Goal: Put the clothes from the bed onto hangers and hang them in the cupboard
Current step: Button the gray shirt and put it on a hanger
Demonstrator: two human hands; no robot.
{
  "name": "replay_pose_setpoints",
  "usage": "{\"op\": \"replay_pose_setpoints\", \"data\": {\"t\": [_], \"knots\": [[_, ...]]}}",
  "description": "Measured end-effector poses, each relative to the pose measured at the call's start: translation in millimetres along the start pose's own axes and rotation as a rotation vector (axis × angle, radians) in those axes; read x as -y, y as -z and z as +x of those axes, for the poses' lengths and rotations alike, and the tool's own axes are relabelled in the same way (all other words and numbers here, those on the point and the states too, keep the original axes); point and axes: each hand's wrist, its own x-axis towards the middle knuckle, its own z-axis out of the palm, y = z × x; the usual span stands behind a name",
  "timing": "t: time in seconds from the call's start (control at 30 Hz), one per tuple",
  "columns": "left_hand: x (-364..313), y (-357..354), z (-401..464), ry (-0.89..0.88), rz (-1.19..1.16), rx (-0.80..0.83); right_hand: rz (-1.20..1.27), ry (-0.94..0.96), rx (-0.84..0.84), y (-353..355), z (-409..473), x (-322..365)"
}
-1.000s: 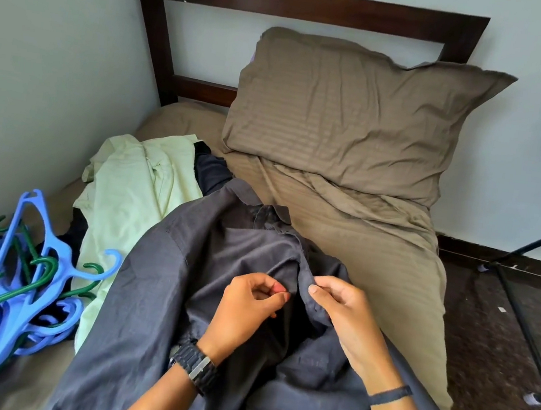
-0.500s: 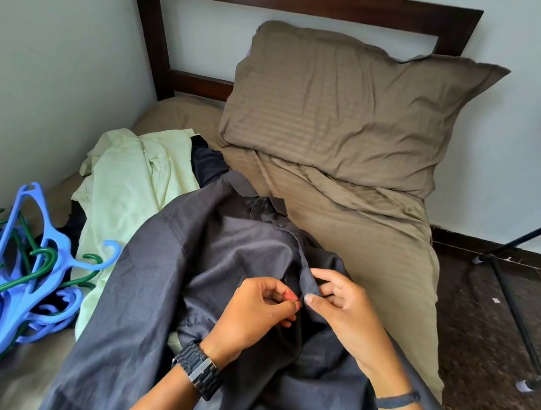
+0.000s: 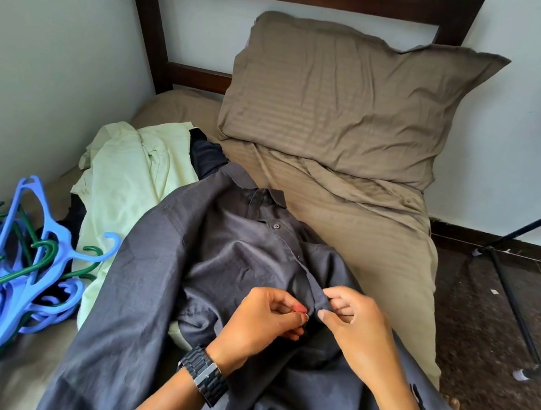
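Both hands have slid a little further down the front of the grey shirt (image 3: 220, 267) since a moment ago, and the fabric above them now lies flatter, with the collar and an upper button showing. At this moment the left hand (image 3: 261, 323) curls its fingers in and pinches one front edge of the shirt between thumb and forefinger, while the right hand (image 3: 356, 327) pinches the facing edge just beside it; the two sets of fingertips nearly touch, and it looks as if a button is being worked, though the button itself is hidden. That shirt lies spread on the bed (image 3: 375, 252), collar toward the pillow (image 3: 342, 104), its lower part draped toward the person. It appears thin, soft and limp, with a slight sheen and fine creases, so it should be light and will sag wherever it is not held; the collar and shoulder seams are the sensible places to take hold once a hanger goes in, since the stitched edges are firmer than the body cloth. A pale green shirt (image 3: 135, 181) lies crumpled to the left, partly under the grey one, over something dark. Further left, a heap of blue and green plastic hangers (image 3: 6, 267) sits tangled; they look rigid, smooth and hooked, and likely to snag one another when one is pulled free. No cupboard is in view.
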Motion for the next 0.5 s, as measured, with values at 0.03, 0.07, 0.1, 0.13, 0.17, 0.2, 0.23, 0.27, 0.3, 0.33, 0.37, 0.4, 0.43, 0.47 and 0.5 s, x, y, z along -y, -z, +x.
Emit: {"op": "replay_pose_setpoints", "data": {"t": [0.03,0.07,0.1,0.13,0.17,0.2,0.23,0.27,0.3,0.33,0.37,0.4,0.43,0.47,0.5], "knots": [[0.8,-1.6,-0.5,0.006,-0.012,-0.011,0.04,-0.012,-0.017,1.0,-0.8,1.4],[1.5,-3.0,-1.1,0.011,-0.014,-0.02,0.066,-0.017,-0.037,1.3,-1.9,2.3],[2.4,-3.9,-1.3,0.013,0.002,-0.026,0.071,-0.012,-0.063,1.5,-3.4,3.7],[3.1,-4.7,-1.6,0.014,0.032,-0.025,0.051,0.001,-0.095,1.6,-5.5,4.9],[4.0,-5.5,-1.9,0.016,0.075,-0.017,0.009,0.026,-0.132,1.5,-7.2,6.1],[4.6,-5.8,-2.0,0.018,0.124,-0.005,-0.049,0.06,-0.169,1.3,-9.3,8.2],[4.8,-6.4,-2.4,0.02,0.171,0.011,-0.11,0.093,-0.195,0.2,-11.1,10.5],[5.0,-6.8,-2.3,0.02,0.201,0.021,-0.162,0.128,-0.206,-1.4,-12.9,12.0],[5.4,-7.3,-2.4,0.017,0.205,0.022,-0.201,0.161,-0.199,-4.5,-14.4,12.6],[5.7,-7.5,-2.4,0.01,0.186,0.013,-0.236,0.186,-0.183,-8.2,-15.9,12.8],[6.1,-8.3,-2.5,0.005,0.15,0.001,-0.261,0.19,-0.162,-12.6,-17.9,11.7],[6.2,-9.1,-2.7,0.004,0.105,-0.012,-0.279,0.18,-0.142,-16.3,-20.0,10.3],[6.4,-9.9,-2.8,0.008,0.058,-0.024,-0.277,0.167,-0.13,-19.1,-21.2,8.3],[6.8,-10.7,-3.7,0.016,0.013,-0.035,-0.252,0.151,-0.126,-20.3,-22.4,6.1],[7.3,-11.6,-4.4,0.026,-0.021,-0.045,-0.21,0.127,-0.121,-20.4,-22.4,4.8]]}}
